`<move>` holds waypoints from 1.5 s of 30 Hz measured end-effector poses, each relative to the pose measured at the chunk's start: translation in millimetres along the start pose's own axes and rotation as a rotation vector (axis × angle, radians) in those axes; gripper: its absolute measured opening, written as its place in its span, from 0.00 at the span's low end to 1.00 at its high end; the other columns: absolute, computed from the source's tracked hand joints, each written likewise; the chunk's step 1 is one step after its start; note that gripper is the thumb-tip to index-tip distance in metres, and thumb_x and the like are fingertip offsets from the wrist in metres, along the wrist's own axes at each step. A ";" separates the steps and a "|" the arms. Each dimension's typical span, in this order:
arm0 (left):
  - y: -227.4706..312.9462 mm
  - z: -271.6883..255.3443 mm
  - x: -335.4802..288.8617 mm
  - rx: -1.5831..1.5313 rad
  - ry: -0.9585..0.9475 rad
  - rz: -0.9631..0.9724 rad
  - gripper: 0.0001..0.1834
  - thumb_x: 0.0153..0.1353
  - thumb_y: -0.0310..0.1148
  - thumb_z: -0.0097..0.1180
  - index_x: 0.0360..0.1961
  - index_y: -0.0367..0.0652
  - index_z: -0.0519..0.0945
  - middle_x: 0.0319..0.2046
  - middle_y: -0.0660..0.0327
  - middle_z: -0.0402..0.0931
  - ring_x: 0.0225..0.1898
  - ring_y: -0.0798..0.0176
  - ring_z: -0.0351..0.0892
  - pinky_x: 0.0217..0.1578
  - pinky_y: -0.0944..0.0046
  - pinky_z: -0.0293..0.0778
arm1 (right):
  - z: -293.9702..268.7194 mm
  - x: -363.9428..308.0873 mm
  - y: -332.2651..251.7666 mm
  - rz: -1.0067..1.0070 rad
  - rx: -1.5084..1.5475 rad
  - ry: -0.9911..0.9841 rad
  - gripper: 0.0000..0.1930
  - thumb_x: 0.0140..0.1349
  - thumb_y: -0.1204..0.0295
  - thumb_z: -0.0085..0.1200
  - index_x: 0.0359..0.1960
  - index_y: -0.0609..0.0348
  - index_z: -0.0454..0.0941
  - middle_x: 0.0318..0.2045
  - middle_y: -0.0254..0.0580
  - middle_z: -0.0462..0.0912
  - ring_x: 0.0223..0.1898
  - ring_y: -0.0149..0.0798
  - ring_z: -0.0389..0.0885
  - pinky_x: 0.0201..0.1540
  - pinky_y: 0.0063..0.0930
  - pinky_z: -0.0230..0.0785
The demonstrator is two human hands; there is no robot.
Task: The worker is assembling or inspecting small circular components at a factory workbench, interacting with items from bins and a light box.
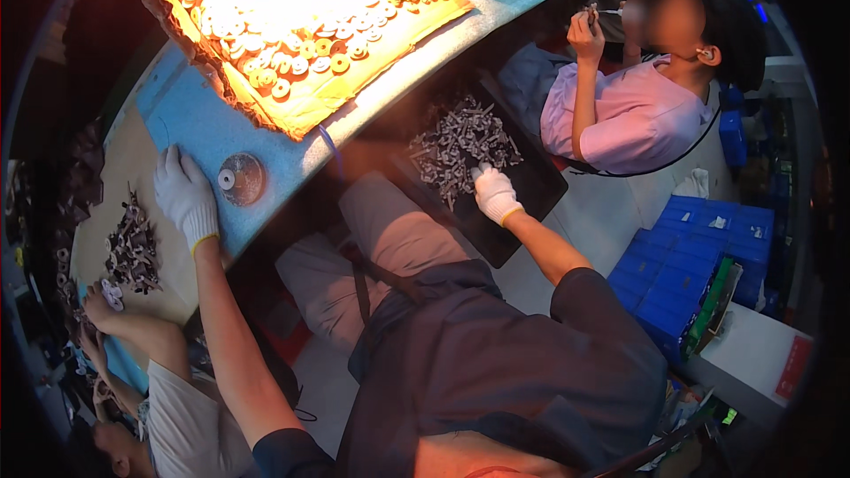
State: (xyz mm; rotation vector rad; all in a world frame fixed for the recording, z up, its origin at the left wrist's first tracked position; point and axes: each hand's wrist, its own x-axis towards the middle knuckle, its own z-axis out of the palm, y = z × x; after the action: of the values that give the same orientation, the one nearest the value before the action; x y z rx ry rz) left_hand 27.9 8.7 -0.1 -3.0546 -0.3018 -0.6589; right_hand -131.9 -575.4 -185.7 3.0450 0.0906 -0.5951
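Observation:
My left hand (184,193), in a white knit glove, lies on the blue tabletop (190,102) with its fingers stretched out and nothing in them. Beside it stands a round, clear-looking block (251,184) with a small pale ring (227,179) on its left side. My right hand (498,195), gloved the same way, is down at the near edge of a heap of small grey metal pieces (465,143) in a black tray (540,190). Its fingers are curled together at the pieces; what they pinch, if anything, is too small to make out.
A cardboard tray (305,119) of ring-shaped parts (301,57) sits under glaring light. Dark metal parts (133,248) lie on a tan board near a co-worker's hand (99,305). Another person (620,111) sits at right, near stacked blue boxes (686,257).

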 end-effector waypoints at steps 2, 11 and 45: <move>-1.3 1.2 -2.3 0.002 -0.001 -0.005 0.23 0.76 0.43 0.51 0.63 0.41 0.83 0.65 0.50 0.81 0.65 0.45 0.78 0.67 0.47 0.71 | -5.2 -6.3 4.4 -0.020 0.015 -0.015 0.14 0.64 0.70 0.60 0.51 0.56 0.82 0.51 0.53 0.82 0.49 0.57 0.85 0.50 0.50 0.82; -2.3 1.3 -1.8 0.011 -0.004 -0.010 0.23 0.76 0.43 0.51 0.63 0.41 0.83 0.65 0.50 0.80 0.66 0.45 0.78 0.68 0.48 0.71 | -28.2 -43.2 0.6 -0.128 0.056 -0.037 0.07 0.64 0.69 0.59 0.42 0.53 0.85 0.51 0.46 0.81 0.53 0.53 0.82 0.55 0.51 0.78; 7.4 -3.9 -3.9 -0.145 0.170 -0.063 0.16 0.67 0.37 0.59 0.53 0.45 0.83 0.56 0.53 0.81 0.61 0.46 0.77 0.65 0.43 0.69 | -237.8 -41.1 -181.7 -0.416 1.624 -0.507 0.17 0.69 0.75 0.62 0.57 0.63 0.75 0.40 0.42 0.84 0.43 0.34 0.86 0.48 0.37 0.84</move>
State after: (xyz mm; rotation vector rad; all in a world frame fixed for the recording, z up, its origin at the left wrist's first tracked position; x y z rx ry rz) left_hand 24.2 0.5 2.1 -3.1064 -0.3632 -0.9787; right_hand -92.5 -384.7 45.3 4.0195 0.3848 -2.4720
